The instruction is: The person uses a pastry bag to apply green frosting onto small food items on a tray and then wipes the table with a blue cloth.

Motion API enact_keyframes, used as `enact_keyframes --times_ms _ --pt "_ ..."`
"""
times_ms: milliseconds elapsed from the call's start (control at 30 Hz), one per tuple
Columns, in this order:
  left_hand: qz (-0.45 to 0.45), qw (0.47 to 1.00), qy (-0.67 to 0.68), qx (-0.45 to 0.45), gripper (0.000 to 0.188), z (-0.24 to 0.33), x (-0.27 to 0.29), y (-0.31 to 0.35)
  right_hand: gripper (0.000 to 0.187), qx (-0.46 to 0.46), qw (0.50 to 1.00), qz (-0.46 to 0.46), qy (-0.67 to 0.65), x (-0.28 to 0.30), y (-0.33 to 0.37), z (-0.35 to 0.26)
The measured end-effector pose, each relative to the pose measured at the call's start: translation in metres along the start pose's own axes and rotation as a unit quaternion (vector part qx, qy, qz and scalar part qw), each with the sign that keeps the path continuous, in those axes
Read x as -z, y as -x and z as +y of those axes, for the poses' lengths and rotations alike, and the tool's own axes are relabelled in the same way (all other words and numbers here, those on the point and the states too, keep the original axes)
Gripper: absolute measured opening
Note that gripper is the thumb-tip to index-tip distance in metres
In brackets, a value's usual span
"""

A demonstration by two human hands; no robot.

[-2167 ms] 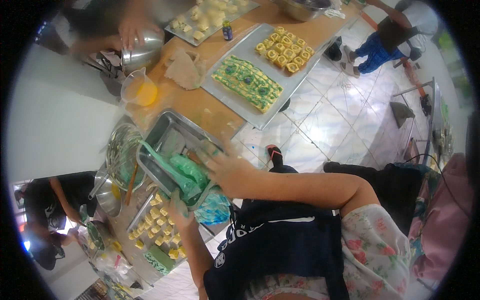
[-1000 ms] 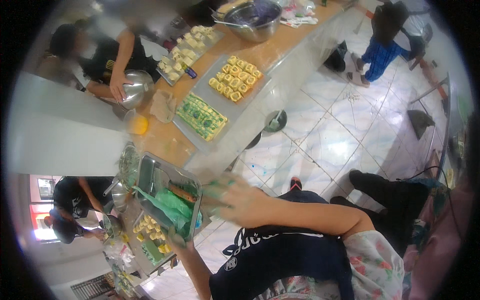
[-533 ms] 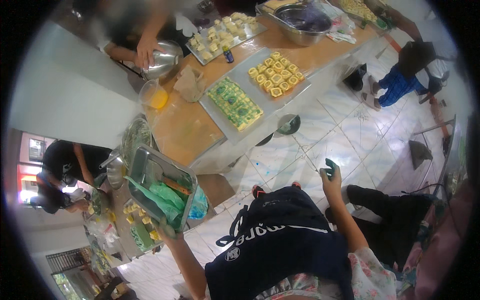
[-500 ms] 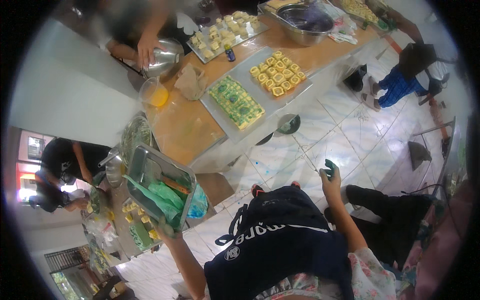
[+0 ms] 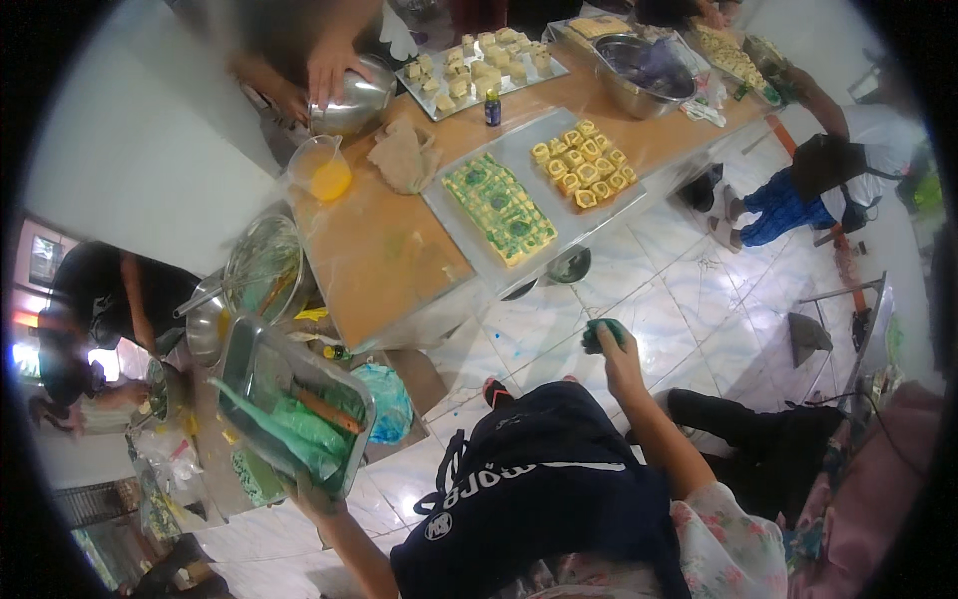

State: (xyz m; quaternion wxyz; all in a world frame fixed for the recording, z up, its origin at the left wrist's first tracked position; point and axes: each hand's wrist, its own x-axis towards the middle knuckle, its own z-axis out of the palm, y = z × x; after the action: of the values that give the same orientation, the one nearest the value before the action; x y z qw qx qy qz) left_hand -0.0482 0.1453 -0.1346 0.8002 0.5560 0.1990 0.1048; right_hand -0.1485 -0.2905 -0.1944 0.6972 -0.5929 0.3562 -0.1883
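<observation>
My left hand [image 5: 317, 496] grips the near edge of a rectangular metal pan [image 5: 365, 399], tilted over the left side. In the pan lie a green-smeared piping bag [image 5: 304, 434] and a tool with a brown handle [image 5: 327, 407]. My right hand [image 5: 617, 359] is raised over the floor, its fingers curled and stained dark green; whether anything is inside them is hidden. Across from it, a rectangular cake with green piping [image 5: 499, 210] and a block of yellow square pastries [image 5: 584, 165] sit on a board [image 5: 544, 130] at the table's edge.
The brown table [image 5: 384, 270] carries a jug of yellow liquid [image 5: 327, 178], a cloth [image 5: 404, 155], a small bottle [image 5: 492, 108] and a tray of pale pieces [image 5: 439, 105]. A co-worker's hand holds a steel bowl [image 5: 359, 95]. Left stands a mixing bowl with a whisk [image 5: 264, 265]; bowls [image 5: 571, 265] show beyond the edge.
My left hand and the pan have shifted left and down in the picture. My right hand has moved left, and its fingers look more curled. The table appears shifted right as the view turned.
</observation>
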Motion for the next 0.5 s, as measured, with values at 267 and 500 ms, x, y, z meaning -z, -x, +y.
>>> enact_keyframes --times_ms 267,500 --pt "0.172 0.983 -0.063 -0.002 0.054 0.027 -0.01 0.032 0.024 -0.14 0.97 -0.166 -0.106 -0.069 -0.017 -0.027" --pt "0.206 0.974 -0.075 -0.058 0.05 0.027 0.006 0.046 0.017 -0.173 0.91 -0.349 -0.144 -0.108 -0.046 -0.043"
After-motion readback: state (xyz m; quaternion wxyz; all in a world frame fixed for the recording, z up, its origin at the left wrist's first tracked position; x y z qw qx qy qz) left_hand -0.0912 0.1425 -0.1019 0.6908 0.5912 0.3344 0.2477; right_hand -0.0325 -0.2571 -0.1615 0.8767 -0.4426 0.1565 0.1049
